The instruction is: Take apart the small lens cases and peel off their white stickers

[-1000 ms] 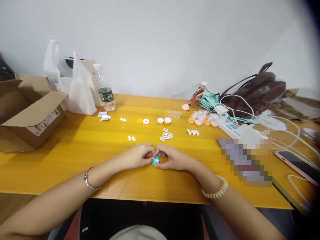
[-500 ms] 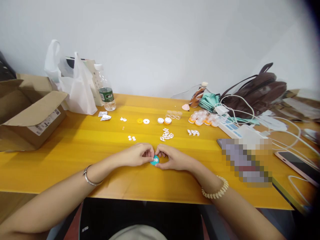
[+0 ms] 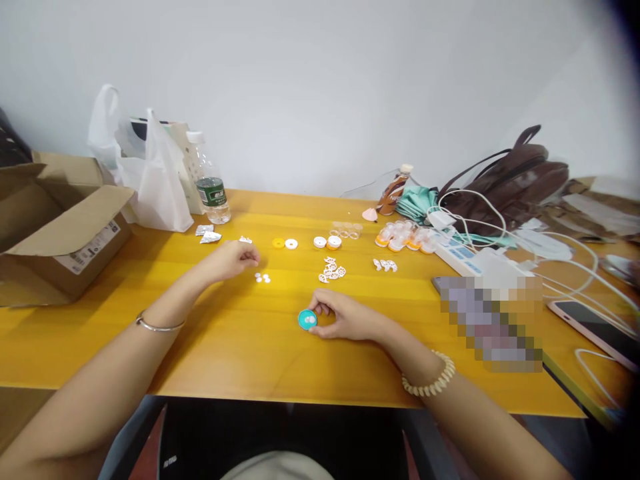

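Close to the near edge of the bench (image 3: 225, 360), the teal disc (image 3: 303, 320) sat at the right hand's fingertips, its face turned up, with pale round pieces (image 3: 311, 320) inside it; it seemed only part-filled, though what was fixed and what lay loose was too small to tell. The right hand (image 3: 343, 317) pinched the disc's right rim, thumb on the near side and forefinger on the far side, the forearm slanting in from the lower right. Farther out, four small white discs (image 3: 259, 280) lay loose just beyond the left hand's near side, and to the right were a heap of spoked white pieces (image 3: 332, 267) and some curved white pieces (image 3: 385, 265), all apparently unused. The left hand (image 3: 235, 259) stretched forward, knuckles up, fingers curled and narrow; whether anything was between them could not be told. Beyond, a yellow disc (image 3: 278, 243) and a white ring (image 3: 287, 244) touched or nearly so, with white cups (image 3: 319, 243) to their right and, near the power strip (image 3: 457, 257), orange-and-clear cases (image 3: 397, 240).
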A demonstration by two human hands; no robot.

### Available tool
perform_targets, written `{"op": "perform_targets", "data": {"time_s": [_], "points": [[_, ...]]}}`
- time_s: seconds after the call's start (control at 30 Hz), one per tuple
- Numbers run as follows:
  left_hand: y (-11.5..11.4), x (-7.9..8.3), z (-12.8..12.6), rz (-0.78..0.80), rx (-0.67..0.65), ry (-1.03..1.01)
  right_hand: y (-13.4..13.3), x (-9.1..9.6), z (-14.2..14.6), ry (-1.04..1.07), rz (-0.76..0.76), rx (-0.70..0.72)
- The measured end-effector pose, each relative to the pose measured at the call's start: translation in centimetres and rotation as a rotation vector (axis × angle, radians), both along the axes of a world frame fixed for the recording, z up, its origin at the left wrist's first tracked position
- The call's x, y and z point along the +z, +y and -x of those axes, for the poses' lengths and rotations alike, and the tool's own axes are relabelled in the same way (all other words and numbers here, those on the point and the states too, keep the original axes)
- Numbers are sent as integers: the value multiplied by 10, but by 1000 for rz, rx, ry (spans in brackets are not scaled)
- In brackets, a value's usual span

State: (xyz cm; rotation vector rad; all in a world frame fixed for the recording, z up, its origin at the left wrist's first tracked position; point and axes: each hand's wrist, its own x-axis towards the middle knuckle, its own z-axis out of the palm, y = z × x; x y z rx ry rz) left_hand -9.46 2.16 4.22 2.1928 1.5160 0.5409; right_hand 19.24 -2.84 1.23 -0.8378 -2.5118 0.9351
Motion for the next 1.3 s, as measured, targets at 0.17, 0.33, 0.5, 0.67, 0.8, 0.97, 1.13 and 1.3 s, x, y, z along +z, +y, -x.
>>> {"op": "perform_targets", "data": {"time_s": [0.17, 0.33, 0.5, 0.67, 0.8, 0.97, 1.13, 1.3], "points": [[7, -9, 4, 63, -54, -10, 0, 1, 0, -8, 4, 4], [11, -22, -3, 61, -66, -79, -1, 3, 0, -9, 10, 0], [10, -25, -7, 101, -82, -112, -1, 1, 0, -4, 9, -5], [6, -21, -12, 68, -59, -84, 1, -1, -1, 6, 12, 1], [-5, -13, -24, -143, -67, -18, 0, -1, 0, 8, 9, 5], [-34, -10, -52, -234, -375, -82, 0, 0, -1, 6, 20, 2], [-54, -17, -71, -106, -671, -138, 2, -3, -1, 24, 27, 1], [-54, -21, -74, -95, -700, -153, 2, -3, 0, 9, 19, 8]]}}
